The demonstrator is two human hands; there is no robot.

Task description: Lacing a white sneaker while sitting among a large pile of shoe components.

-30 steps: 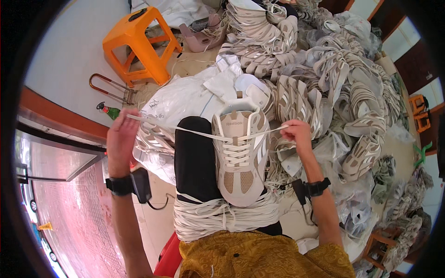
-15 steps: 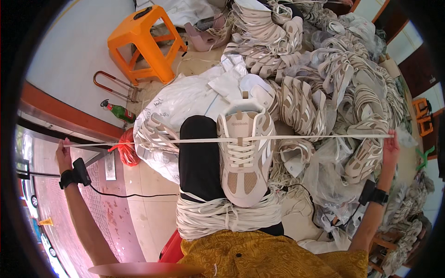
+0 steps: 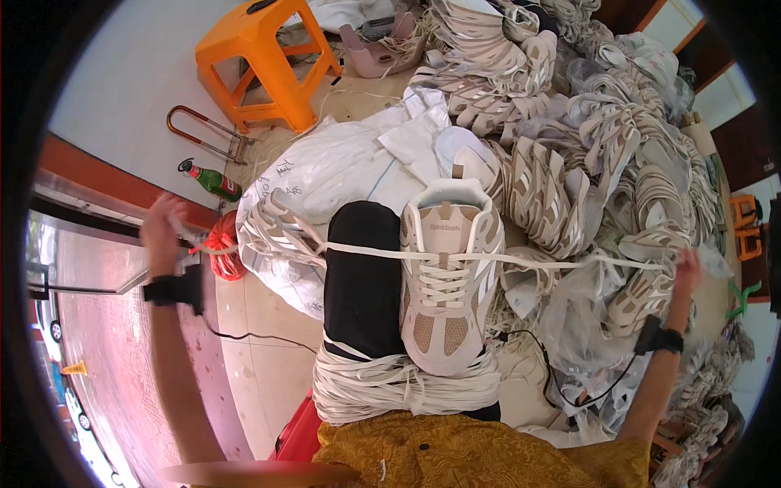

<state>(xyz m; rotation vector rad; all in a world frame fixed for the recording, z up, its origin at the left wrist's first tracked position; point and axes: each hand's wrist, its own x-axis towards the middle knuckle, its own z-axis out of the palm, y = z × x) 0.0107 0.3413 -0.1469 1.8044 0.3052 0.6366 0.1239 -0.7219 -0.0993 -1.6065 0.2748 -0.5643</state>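
A beige and white lace-up sneaker (image 3: 443, 325) rests toe toward me on my lap, beside a black-covered leg (image 3: 363, 285). Its pale shoelace (image 3: 537, 262) is threaded up the front, and the two loose ends stretch out to either side. Far out on the right, my right hand (image 3: 687, 272) is closed at the end of the lace. My left hand (image 3: 163, 224) is raised at the left, close to the other lace end; motion smears its fingers, so its grip is unclear. A thick bundle of white laces (image 3: 407, 389) lies across my thighs.
Stacked shoe uppers (image 3: 545, 195) and clear plastic bags (image 3: 578, 301) heap up ahead and to the right. A white sack (image 3: 342, 163) lies in front. Left of it are an orange stool (image 3: 260, 61), a green bottle (image 3: 215, 183) and a red bag (image 3: 224, 248).
My left hand has moved inward and up from the far left, and the lace has gone from taut to slacker. My right hand has lowered slightly. The view has shifted a little.
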